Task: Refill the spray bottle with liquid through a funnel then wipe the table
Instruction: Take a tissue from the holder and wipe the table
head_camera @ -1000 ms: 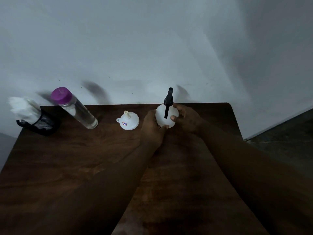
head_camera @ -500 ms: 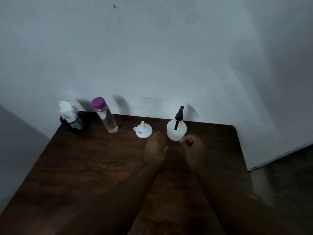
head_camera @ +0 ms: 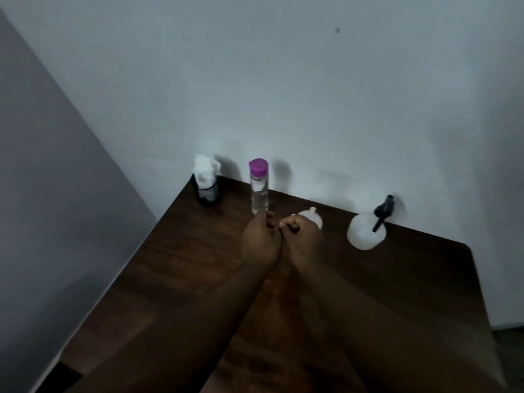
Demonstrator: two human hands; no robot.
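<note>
A round white spray bottle with a black trigger head stands at the back right of the dark wooden table. Nothing touches it. A white funnel sits upside down in the middle, partly hidden behind my right hand. That hand is curled with nothing visible in it. My left hand is beside it, fingers loosely bent, fingertips close to the base of a clear bottle with a purple cap. A black holder with white tissues stands at the back left corner.
A pale wall runs right behind the table's back edge. The table's left edge drops to a grey floor, and the right edge lies past the spray bottle. Both my forearms cross the middle of the table.
Both hands let go of the spray bottle and moved left to the funnel and the clear bottle. The view swung left, so the objects now appear further right.
</note>
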